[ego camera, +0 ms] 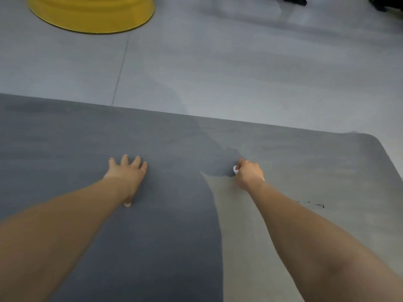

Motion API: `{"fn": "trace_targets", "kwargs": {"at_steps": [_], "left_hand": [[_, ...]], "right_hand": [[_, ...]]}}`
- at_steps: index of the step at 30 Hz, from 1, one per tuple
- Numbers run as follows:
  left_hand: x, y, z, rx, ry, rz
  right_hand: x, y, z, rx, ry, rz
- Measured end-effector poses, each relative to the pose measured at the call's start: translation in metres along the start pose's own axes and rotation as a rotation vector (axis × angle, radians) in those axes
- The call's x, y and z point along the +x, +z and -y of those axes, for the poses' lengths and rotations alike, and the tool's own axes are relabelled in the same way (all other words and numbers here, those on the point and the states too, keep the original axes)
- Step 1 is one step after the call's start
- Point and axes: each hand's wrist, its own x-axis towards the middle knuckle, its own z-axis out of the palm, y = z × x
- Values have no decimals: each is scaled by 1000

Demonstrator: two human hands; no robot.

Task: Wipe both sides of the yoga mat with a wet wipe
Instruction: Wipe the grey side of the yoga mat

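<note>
left hand (127, 174) flat, fingers spread, on grey rubber yoga mat (65, 136) | right hand (248, 173) clutches white wet wipe (235, 170), frame centre-right

The light is soft and even, neither harsh nor dim, and I see no hard-edged shadows; only a faint dark smudge sits under my left hand (127, 173) on the yoga mat (87, 136). Pale sheen streaks the grey floor (239, 68) toward the far right. The whole view is slightly soft, my forearms smeared at the bottom corners. The mat's far edge bends with the wide lens.
</note>
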Motion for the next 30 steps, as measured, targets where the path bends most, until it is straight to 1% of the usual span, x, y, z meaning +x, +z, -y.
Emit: {"fn": "trace_targets", "kwargs": {"at_steps": [3,5,9,12,14,16,18,20,22,25,26,28,30], "left_hand": [[-13,-15,-23,-25,104,-101],[-23,-34,-41,-67,142,-169],[-51,-78,-63,-177,131,-272],[-74,-109,-70,-252,126,-314],[-88,-125,-73,-316,133,-322],[-98,-139,-76,-380,135,-342],[-105,-148,-79,-463,139,-394],[-109,-155,-81,-549,165,-437],[-110,-159,-81,-654,209,-496],[-112,-168,-80,-913,285,-623],[-114,-172,-80,-1035,318,-626],[-115,-176,-82,-1258,390,-573],[-114,-178,-82,-1330,450,-534]], "right_hand": [[7,0,-2,-24,6,29],[5,-2,1,-31,0,32],[-2,-14,0,23,-45,81],[-20,-31,10,166,-127,81],[-43,-46,25,340,-236,28],[-67,-62,40,488,-363,-74],[-87,-79,52,551,-446,-161],[-100,-97,62,629,-435,-199],[-110,-115,69,741,-390,-181],[-126,-134,72,817,-329,-171],[-132,-138,71,832,-308,-179],[-144,-147,68,885,-263,-180],[-156,-157,66,962,-216,-178]]}}
